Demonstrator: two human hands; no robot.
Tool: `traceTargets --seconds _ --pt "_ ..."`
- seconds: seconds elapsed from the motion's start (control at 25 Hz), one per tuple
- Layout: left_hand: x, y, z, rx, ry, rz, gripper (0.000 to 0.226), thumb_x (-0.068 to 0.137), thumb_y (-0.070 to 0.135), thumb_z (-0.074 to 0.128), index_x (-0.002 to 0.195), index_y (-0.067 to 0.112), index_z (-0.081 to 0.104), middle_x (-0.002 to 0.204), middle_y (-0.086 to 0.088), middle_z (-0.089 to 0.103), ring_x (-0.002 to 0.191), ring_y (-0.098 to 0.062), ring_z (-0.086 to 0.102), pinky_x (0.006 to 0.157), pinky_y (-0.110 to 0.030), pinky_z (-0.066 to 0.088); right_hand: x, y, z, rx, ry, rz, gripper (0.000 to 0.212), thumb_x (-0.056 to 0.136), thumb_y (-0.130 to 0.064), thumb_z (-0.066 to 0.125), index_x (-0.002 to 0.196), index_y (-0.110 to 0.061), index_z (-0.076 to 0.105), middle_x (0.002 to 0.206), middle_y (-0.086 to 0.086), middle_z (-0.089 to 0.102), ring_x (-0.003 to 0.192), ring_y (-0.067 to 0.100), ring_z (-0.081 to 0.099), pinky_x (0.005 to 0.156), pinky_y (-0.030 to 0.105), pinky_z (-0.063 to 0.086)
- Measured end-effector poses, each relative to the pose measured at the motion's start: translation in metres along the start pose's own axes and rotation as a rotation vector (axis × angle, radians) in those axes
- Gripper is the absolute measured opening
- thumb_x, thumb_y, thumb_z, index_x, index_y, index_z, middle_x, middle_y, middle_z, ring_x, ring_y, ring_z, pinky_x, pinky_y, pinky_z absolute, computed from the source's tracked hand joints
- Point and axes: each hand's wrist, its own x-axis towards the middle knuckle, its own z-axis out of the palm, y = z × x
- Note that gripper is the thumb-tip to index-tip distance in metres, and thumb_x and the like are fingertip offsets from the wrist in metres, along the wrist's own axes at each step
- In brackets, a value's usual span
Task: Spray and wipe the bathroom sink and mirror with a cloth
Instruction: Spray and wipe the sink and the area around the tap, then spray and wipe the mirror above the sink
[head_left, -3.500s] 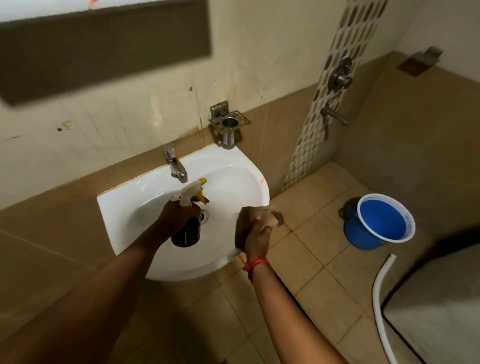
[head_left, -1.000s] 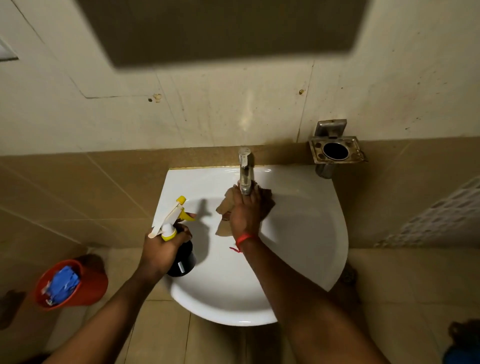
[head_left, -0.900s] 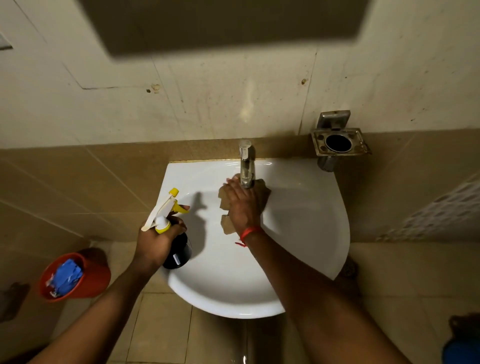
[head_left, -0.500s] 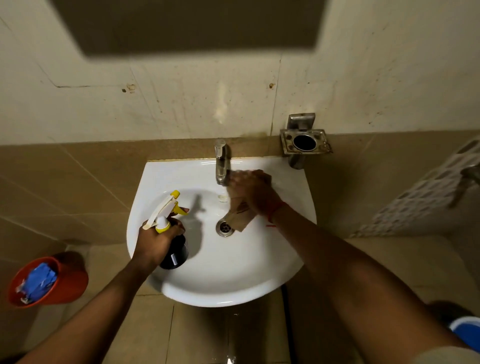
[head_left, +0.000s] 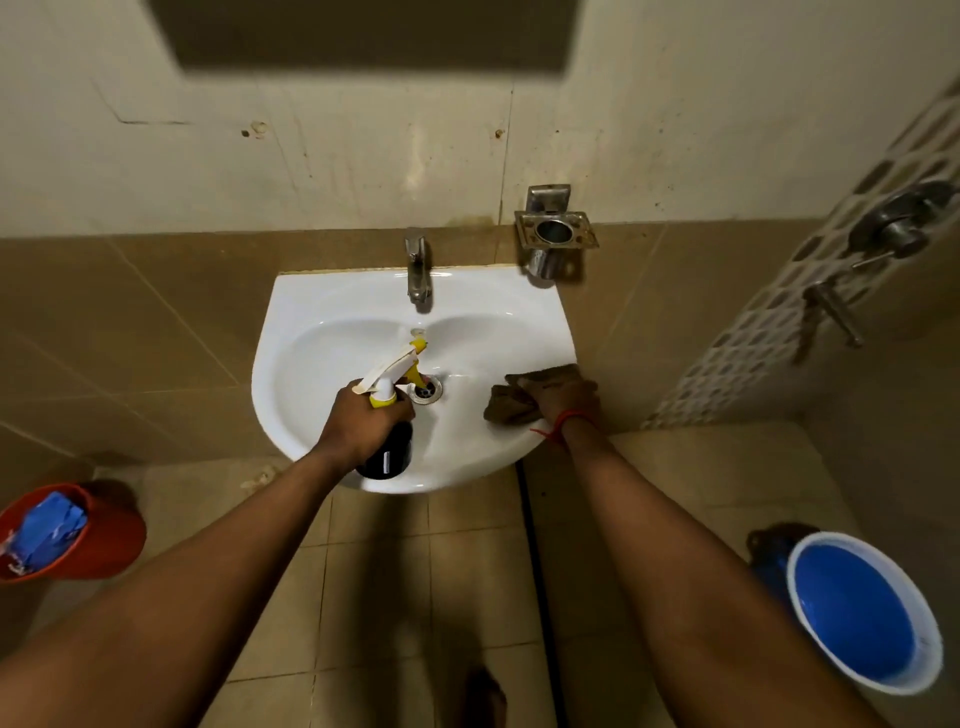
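Over the white sink (head_left: 332, 338), both hands are working from the front edge. The left hand (head_left: 363, 421) is gripping the neck of the spray bottle (head_left: 388, 447), fingers wrapped closed around it, and is holding the bottle above the front-left part of the bowl; the dark bottle body is hanging just over the front rim, while the white-and-yellow trigger head (head_left: 397, 366) is pointing toward the tap (head_left: 417, 267) at the back edge. The drain (head_left: 427, 391) is sitting just right of the trigger head, at the centre of the bowl. The right hand (head_left: 563, 397) is pressing down on the brown cloth (head_left: 511, 402), fingers closed over it, at the right edge of the sink; the cloth is lying bunched on the rim and inner slope, touching the porcelain. A red thread (head_left: 558, 423) is circling the right wrist. A metal holder (head_left: 553, 231) is hanging on the wall just beyond the back-right corner of the sink. On the floor, a red bucket (head_left: 111, 540) is standing well left of the sink and a blue bucket (head_left: 862, 613) is standing well to its right.
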Motion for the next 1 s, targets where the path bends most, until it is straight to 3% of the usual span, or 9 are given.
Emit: traceTargets --seconds 0.16,0.28,0.4,0.48,0.56,0.6,0.68,0.8,1.0 --pt "-0.041 -0.016 -0.009 -0.012 -0.028 -0.011 0.020 0.066 0.025 0.069 0.079 0.010 0.073 0.091 -0.016 0.076 0.092 -0.037 0.070 0.087 -0.051 0.058 -0.077 0.013 0.028 0.505 -0.171 0.219 0.034 0.087 -0.044 0.074 0.096 -0.013 0.064 0.084 0.002 0.064 0.067 0.019 0.059 0.034 0.020 0.047" --pt "-0.070 -0.037 -0.038 -0.044 -0.007 0.005 0.015 0.066 0.020 0.067 0.079 0.015 0.072 0.091 -0.019 0.076 0.086 -0.035 0.070 0.084 -0.046 0.059 -0.138 0.011 0.090 0.688 -0.382 0.328 0.030 0.076 -0.024 0.076 0.077 -0.010 0.049 0.077 0.005 0.050 0.062 0.013 0.047 0.040 0.022 0.046" --pt "-0.091 -0.055 -0.078 -0.100 0.027 0.016 0.017 0.070 0.008 0.067 0.084 0.013 0.074 0.094 -0.015 0.078 0.080 -0.029 0.070 0.083 -0.044 0.060 -0.174 -0.012 0.149 0.918 -0.248 0.416 0.032 0.093 -0.038 0.060 0.076 -0.012 0.056 0.069 0.004 0.059 0.045 0.013 0.054 0.036 0.020 0.046" --pt "-0.102 -0.059 -0.103 -0.116 0.071 0.038 0.026 0.075 -0.004 0.067 0.088 0.018 0.075 0.099 -0.005 0.079 0.081 -0.021 0.068 0.081 -0.032 0.057 -0.196 -0.041 0.177 1.094 -0.317 0.394 0.034 0.100 -0.040 0.049 0.078 -0.016 0.055 0.055 0.000 0.062 0.027 0.009 0.051 0.030 0.017 0.041" --pt "-0.113 -0.057 -0.135 -0.143 0.175 0.010 0.021 0.071 0.002 0.071 0.083 0.019 0.072 0.092 -0.004 0.077 0.082 -0.021 0.067 0.079 -0.030 0.054 -0.221 -0.071 0.205 1.169 -0.460 0.331 0.028 0.105 -0.030 0.040 0.085 -0.017 0.054 0.076 0.004 0.063 0.039 0.006 0.060 0.039 0.019 0.047" --pt "-0.118 -0.053 -0.151 -0.151 0.215 0.017 0.021 0.065 0.011 0.072 0.086 0.017 0.073 0.090 -0.006 0.077 0.082 -0.025 0.068 0.080 -0.035 0.055 -0.236 -0.089 0.213 1.226 -0.515 0.284 0.022 0.101 -0.031 0.045 0.095 -0.014 0.058 0.096 0.008 0.064 0.061 0.011 0.070 0.050 0.024 0.053" --pt "-0.120 -0.040 -0.183 -0.144 0.235 0.102 0.036 0.061 0.019 0.069 0.096 0.015 0.075 0.093 -0.009 0.078 0.085 -0.030 0.071 0.085 -0.043 0.058 -0.232 -0.124 0.226 1.343 -0.578 0.169 0.041 0.088 -0.044 0.056 0.113 -0.012 0.061 0.115 0.012 0.063 0.093 0.025 0.070 0.067 0.031 0.056" --pt "-0.125 -0.004 -0.214 -0.181 0.263 0.207 0.032 0.066 0.009 0.062 0.094 0.018 0.075 0.085 -0.004 0.076 0.082 -0.028 0.070 0.087 -0.041 0.056 -0.245 -0.177 0.180 1.401 -0.659 0.048 0.037 0.085 -0.052 0.052 0.085 -0.017 0.065 0.081 0.008 0.059 0.062 0.022 0.057 0.072 0.030 0.042" --pt "-0.133 0.071 -0.247 -0.237 0.341 0.263 0.028 0.061 0.019 0.061 0.086 0.017 0.074 0.087 0.000 0.076 0.084 -0.026 0.069 0.080 -0.031 0.056 -0.274 -0.242 0.048 1.446 -0.516 -0.204 0.063 0.086 -0.062 0.050 0.116 -0.011 0.071 0.106 0.018 0.072 0.081 0.034 0.068 0.072 0.044 0.056"
